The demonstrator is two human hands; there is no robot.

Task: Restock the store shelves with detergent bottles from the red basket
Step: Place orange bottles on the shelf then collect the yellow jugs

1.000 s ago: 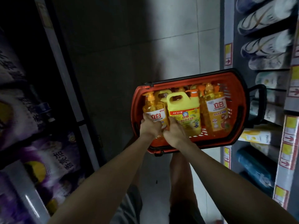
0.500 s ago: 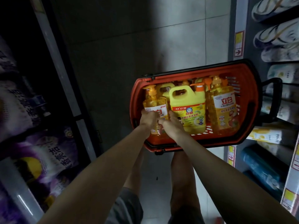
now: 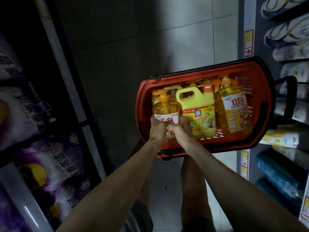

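The orange pump detergent bottle [image 3: 164,109] stands upright at the left end of the red basket [image 3: 217,148]. Both grips are closed round its lower body, the left hand [image 3: 158,129] on its left and the right hand [image 3: 181,131] on its right. Just beside it stand a yellow handled jug [image 3: 197,114] and another pump bottle [image 3: 234,111]. Tiled floor [image 3: 184,39] surrounds the basket, and shampoo bottles [image 3: 287,34] line the right shelf.

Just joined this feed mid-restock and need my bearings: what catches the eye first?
A red plastic basket sits right of centre, packed with yellow and amber detergent bottles. At its left end the left hand and right hand both grip a small amber pump bottle with a white label, beside an opaque yellow jug with a handle.
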